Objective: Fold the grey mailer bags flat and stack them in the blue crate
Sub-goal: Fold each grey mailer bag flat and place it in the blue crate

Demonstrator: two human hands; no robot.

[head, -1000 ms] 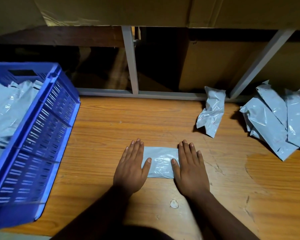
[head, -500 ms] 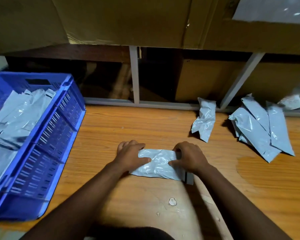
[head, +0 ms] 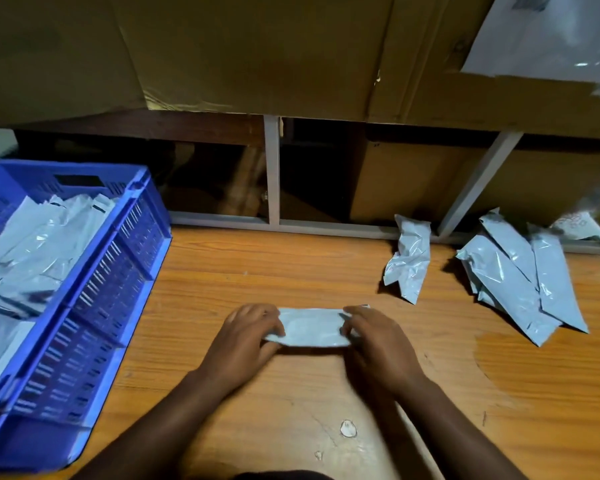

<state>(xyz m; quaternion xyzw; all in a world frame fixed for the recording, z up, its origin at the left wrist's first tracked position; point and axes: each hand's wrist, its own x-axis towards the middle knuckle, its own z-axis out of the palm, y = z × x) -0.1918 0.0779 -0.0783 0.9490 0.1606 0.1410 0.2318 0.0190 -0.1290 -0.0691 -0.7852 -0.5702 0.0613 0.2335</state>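
Palms that lay flat a second ago now curl, left hand [head: 246,336] and right hand [head: 374,337] each closing its grip on an end of the folded grey mailer bag [head: 312,328] on the near worktop [head: 291,271], likely ready for lifting left into the blue crate [head: 94,306].

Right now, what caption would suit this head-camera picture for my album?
Both hands, left hand and right hand, grip a folded grey mailer bag on the wooden table beside the blue crate.
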